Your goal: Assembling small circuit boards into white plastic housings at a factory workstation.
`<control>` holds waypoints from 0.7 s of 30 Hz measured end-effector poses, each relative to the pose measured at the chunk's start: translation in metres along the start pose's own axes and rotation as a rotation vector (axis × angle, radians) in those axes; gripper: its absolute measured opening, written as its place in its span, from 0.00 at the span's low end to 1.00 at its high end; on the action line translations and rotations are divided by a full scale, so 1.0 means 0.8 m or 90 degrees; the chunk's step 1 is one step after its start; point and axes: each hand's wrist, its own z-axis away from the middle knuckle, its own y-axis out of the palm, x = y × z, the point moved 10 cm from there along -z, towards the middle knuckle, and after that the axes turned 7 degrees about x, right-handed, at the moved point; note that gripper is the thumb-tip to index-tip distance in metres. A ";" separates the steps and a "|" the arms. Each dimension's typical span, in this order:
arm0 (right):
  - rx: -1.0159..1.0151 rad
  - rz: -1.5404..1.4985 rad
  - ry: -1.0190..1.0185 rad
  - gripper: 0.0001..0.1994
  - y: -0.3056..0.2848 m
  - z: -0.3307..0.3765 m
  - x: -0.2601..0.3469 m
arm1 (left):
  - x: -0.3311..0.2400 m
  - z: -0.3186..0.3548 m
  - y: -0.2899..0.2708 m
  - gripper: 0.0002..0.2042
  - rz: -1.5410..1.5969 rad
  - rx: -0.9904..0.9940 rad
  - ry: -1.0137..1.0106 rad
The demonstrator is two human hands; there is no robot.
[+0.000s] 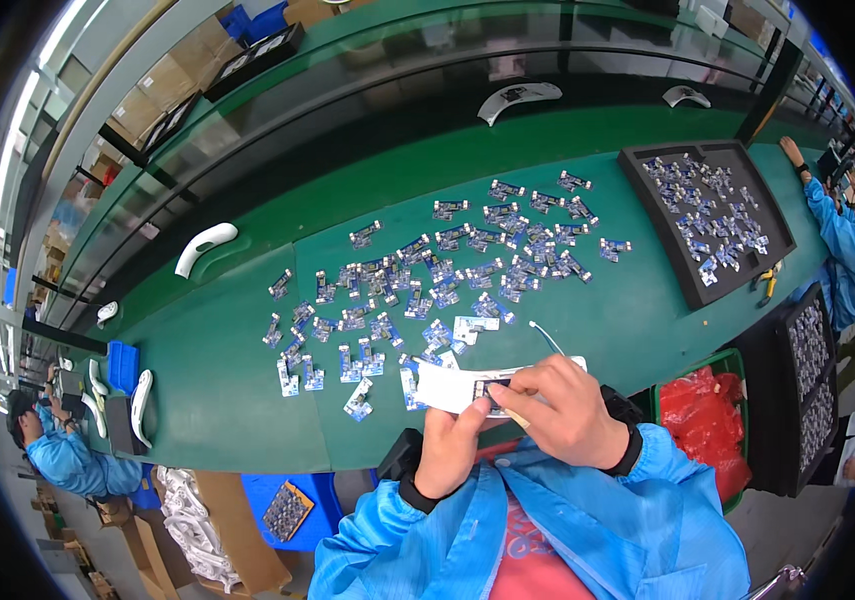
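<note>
Nearest to us, our blue jacket point(637, 530) is filling the lower part, and marks on the red shirt point(532, 550) are being too unclear for reading. Our left hand point(450, 440) is clamping the white casing point(444, 386) near the table's point(227, 400) near edge; our right hand point(559, 412) is bunching its fingers over it, gripping or only touching, we cannot tell. The casing's long axis is running crosswise, its plain end pointing left. Just beyond, many circuit boards point(415, 248) are crowding the table; a black tray point(667, 240) is lying rightward.
</note>
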 end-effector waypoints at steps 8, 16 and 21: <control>-0.023 -0.186 0.152 0.11 -0.022 -0.005 -0.060 | -0.005 -0.009 0.009 0.16 0.060 -0.004 -0.040; 0.158 -0.377 0.212 0.10 0.033 0.000 -0.074 | -0.020 -0.004 -0.001 0.15 -0.013 0.012 -0.055; -0.161 -0.176 0.146 0.19 -0.048 -0.025 -0.077 | -0.108 -0.032 -0.011 0.17 -0.043 -0.011 0.003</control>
